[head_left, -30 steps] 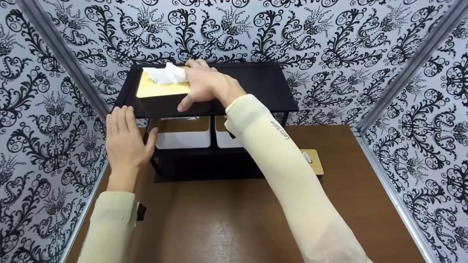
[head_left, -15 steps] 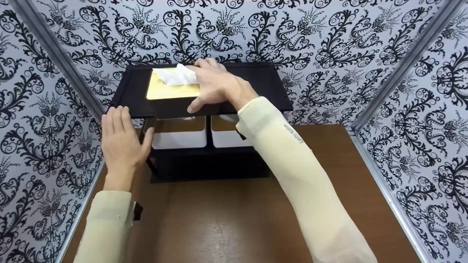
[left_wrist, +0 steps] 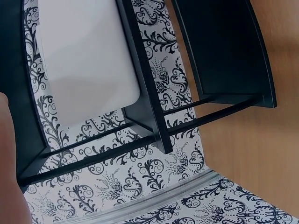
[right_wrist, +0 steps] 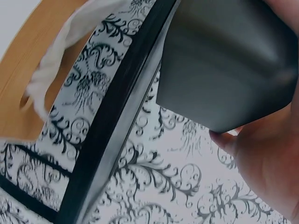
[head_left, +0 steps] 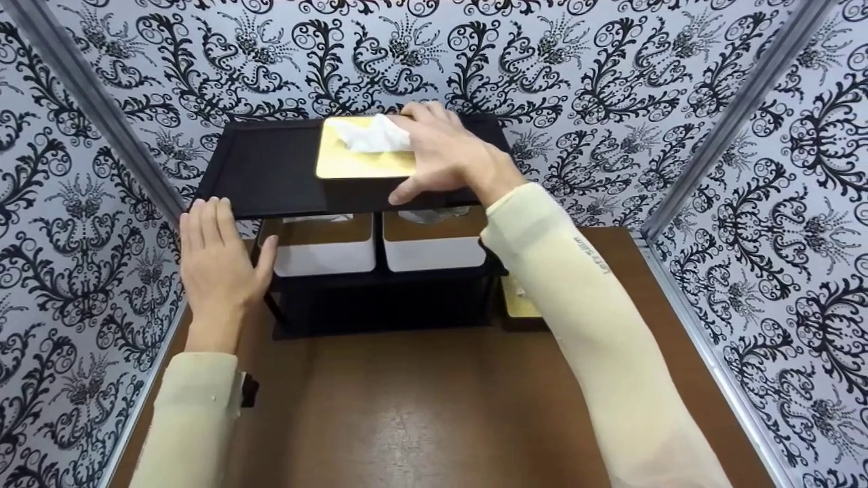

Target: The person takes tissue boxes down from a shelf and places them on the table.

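My right hand (head_left: 447, 152) grips the right end of a tissue box (head_left: 366, 165) with a pale wood-look lid and dark sides, its thumb against the front. A white tissue (head_left: 376, 134) sticks out of the lid. The box is over the top board of a black two-tier rack (head_left: 271, 163); whether it touches the board I cannot tell. In the right wrist view, the dark box (right_wrist: 224, 70) is beside the rack's edge, with fingers at its corner. My left hand (head_left: 220, 264) lies with straight fingers at the rack's front left corner, thumb apart.
On the rack's middle shelf stand two white tissue boxes, one at left (head_left: 325, 259) and one at right (head_left: 434, 253). Another wood-topped box (head_left: 519, 306) sits on the brown table (head_left: 393, 407), partly behind my right sleeve. Patterned walls (head_left: 420, 54) enclose the back and sides.
My right hand has carried the dark-sided tissue box rightward along the rack's top, from the left end to about the middle. My left hand has stayed at the corner.
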The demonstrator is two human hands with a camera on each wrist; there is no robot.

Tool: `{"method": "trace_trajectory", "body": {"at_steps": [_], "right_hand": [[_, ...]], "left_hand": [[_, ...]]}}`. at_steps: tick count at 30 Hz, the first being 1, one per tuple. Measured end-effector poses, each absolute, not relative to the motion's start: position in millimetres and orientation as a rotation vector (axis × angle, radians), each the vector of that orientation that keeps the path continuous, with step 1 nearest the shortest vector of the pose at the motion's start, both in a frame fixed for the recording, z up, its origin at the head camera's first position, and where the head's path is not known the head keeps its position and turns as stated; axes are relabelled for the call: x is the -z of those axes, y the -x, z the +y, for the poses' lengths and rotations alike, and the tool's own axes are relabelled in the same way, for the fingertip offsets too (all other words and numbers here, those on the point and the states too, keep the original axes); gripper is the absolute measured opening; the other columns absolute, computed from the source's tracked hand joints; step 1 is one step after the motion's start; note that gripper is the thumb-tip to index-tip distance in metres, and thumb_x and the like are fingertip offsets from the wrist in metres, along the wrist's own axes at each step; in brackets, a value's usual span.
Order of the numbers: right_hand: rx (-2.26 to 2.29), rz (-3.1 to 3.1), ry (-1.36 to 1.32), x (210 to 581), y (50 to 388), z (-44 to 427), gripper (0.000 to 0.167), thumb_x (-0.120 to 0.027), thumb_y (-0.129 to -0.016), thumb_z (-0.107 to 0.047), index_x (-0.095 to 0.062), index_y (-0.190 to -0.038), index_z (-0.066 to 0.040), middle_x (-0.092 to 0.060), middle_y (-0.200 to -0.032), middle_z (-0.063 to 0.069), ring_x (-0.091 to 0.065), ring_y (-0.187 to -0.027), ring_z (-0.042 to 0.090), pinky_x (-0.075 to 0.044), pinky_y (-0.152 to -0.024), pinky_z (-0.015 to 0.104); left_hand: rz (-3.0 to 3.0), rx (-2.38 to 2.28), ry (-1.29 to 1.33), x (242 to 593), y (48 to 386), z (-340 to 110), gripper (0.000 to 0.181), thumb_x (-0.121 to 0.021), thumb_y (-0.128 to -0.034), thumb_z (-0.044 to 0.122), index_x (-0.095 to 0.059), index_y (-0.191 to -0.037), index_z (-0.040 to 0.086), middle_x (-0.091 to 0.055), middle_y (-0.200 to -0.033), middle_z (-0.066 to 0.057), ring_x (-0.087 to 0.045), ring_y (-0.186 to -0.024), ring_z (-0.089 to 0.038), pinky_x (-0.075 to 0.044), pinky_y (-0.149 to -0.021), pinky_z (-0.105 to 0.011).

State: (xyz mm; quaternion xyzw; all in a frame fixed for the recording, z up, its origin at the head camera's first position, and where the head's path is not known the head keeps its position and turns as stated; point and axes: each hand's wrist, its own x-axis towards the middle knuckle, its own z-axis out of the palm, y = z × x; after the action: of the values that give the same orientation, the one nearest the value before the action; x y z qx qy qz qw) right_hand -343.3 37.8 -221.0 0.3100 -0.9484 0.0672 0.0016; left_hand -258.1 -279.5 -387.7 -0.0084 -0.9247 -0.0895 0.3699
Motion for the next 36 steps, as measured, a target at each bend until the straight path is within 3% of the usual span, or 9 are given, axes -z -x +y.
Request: {"method": "trace_trajectory", "body": {"at_steps": [21, 29, 36], "right_hand": [[-0.345, -2.942, -0.852, 215, 331, 127, 0.112, -0.084, -0.06, -0.058, -0.032, -0.151, -0.017, -0.03, -0.155, 0.005, -0.025, -0.139, 0.028, -0.02, -0.12, 0.053], [-0.443, -2.919, -0.794, 211, 325, 171, 0.112, -0.085, -0.059, -0.055, -0.031, -0.152, -0.025, -0.028, -0.158, 0.005, -0.022, -0.143, 0.03, -0.019, -0.118, 0.061], [-0.494, -2.896, -0.731, 213, 320, 205, 0.111, -0.088, -0.058, -0.051, -0.034, -0.151, -0.024, -0.034, -0.154, 0.005, -0.024, -0.141, 0.032, -0.021, -0.116, 0.064]], "left_hand": [[-2.38, 0.232, 0.029, 387, 259, -281, 0.079, -0.045, -0.0928, 0.052, -0.028, -0.145, -0.005, -0.034, -0.146, -0.029, -0.027, -0.142, -0.042, -0.011, -0.126, -0.045], [-2.402, 0.241, 0.028, 386, 258, -280, 0.079, -0.05, -0.0923, 0.049, -0.027, -0.146, -0.005, -0.033, -0.147, -0.029, -0.026, -0.142, -0.042, -0.01, -0.126, -0.045], [-2.306, 0.253, 0.067, 389, 259, -281, 0.078, -0.047, -0.0921, 0.051, -0.031, -0.144, -0.005, -0.038, -0.144, -0.029, -0.03, -0.14, -0.042, -0.011, -0.126, -0.044]]}}
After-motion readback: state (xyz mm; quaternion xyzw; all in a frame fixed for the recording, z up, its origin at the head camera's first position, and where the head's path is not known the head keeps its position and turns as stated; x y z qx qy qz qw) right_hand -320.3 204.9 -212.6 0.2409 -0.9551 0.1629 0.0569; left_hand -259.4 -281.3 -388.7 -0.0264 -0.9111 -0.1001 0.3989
